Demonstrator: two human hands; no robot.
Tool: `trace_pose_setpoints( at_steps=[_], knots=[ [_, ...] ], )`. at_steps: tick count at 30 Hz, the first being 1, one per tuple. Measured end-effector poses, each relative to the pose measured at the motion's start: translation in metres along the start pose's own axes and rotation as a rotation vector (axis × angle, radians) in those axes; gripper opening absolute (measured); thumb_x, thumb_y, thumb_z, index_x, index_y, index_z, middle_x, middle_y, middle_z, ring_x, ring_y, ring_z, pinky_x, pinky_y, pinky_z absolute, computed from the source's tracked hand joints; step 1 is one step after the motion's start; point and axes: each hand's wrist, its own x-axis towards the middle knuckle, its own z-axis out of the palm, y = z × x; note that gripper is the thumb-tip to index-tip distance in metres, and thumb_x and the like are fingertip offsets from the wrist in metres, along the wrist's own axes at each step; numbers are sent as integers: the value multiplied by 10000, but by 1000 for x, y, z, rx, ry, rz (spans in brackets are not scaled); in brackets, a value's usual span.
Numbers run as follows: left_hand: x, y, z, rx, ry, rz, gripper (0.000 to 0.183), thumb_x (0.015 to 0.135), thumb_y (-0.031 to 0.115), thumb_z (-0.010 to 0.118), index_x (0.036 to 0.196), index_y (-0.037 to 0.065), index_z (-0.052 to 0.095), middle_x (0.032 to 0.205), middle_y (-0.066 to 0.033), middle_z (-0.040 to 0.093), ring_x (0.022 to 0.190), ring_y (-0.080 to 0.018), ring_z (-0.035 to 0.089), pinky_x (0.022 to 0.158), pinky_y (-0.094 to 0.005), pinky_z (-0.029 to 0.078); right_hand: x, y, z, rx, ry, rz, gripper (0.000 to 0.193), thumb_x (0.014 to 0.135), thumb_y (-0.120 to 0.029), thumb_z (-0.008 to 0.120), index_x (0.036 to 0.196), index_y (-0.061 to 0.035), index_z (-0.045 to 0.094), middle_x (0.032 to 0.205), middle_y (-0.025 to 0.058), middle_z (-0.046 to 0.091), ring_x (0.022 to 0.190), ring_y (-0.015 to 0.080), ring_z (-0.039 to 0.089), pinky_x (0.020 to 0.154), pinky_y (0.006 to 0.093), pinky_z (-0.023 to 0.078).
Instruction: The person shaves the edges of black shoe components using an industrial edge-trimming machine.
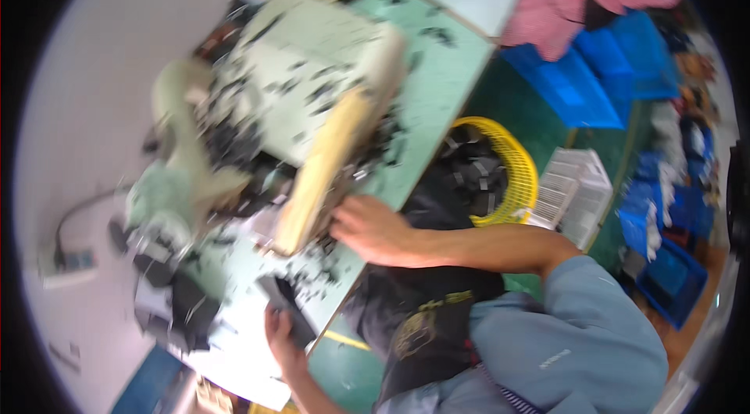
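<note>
My left hand (283, 340) grips a flat dark grey piece (287, 311), held over the table's near edge with the thumb side toward it. Beside the yellowish bar (324, 168) of a pale bench machine, my right hand (369, 228) has its fingers curled in at the table edge. What those fingers hold, if anything, is hidden and blurred. The machine's cream body (301, 78) is strewn with small black scraps. To its left rises a pale green curved arm (178, 129).
Black scraps litter the pale green tabletop (441, 74). A yellow basket (525, 172) of dark pieces stands beside my leg. Dark pieces (176, 308) are heaped at the left end of the table. Blue bins (570, 86) and printed paper (570, 187) lie further right.
</note>
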Motion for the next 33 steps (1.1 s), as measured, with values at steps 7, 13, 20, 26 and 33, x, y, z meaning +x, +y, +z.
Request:
trace_pose_setpoints(
  at_steps=[7, 13, 20, 26, 33],
  knots=[
    [-33, -9, 87, -491, -395, -162, 394, 855, 50, 533, 1245, 42, 480, 1002, -89, 597, 879, -203, 620, 784, -338, 533, 8, -53, -32, 1398, -458, 510, 549, 804, -408, 779, 1083, -8, 528, 982, 55, 568, 951, 149, 514, 872, 312, 420],
    [-43, -13, 92, -485, -343, -75, 263, 905, -20, 487, 1122, 102, 403, 1022, -104, 588, 904, -197, 605, 796, -337, 512, 13, -55, -41, 1522, -557, 579, 447, 807, -318, 795, 953, -52, 467, 912, 24, 509, 856, 79, 489, 744, 242, 438],
    [-50, 1, 96, -414, -416, -29, 210, 965, -1, 494, 1072, 121, 361, 1090, -122, 557, 993, -160, 549, 876, -291, 438, 9, -57, -36, 1737, -447, 598, 295, 864, -213, 737, 904, -83, 476, 877, -14, 497, 811, 53, 475, 708, 209, 416],
    [-48, -2, 96, 391, -169, 449, 142, 986, 95, 514, 1122, 53, 504, 985, -55, 580, 896, -116, 538, 830, -274, 448, 12, -59, -38, 1652, -403, 650, 223, 875, -214, 715, 932, -55, 569, 899, -5, 540, 827, 70, 505, 719, 214, 419],
    [-61, 3, 89, 222, -198, 144, 306, 995, 152, 496, 1225, -42, 551, 1114, -82, 636, 983, -123, 558, 864, -270, 446, 5, -62, -24, 1189, -258, 474, 269, 900, -162, 657, 1100, 0, 580, 1049, 52, 572, 959, 130, 541, 761, 244, 468]
  ],
)
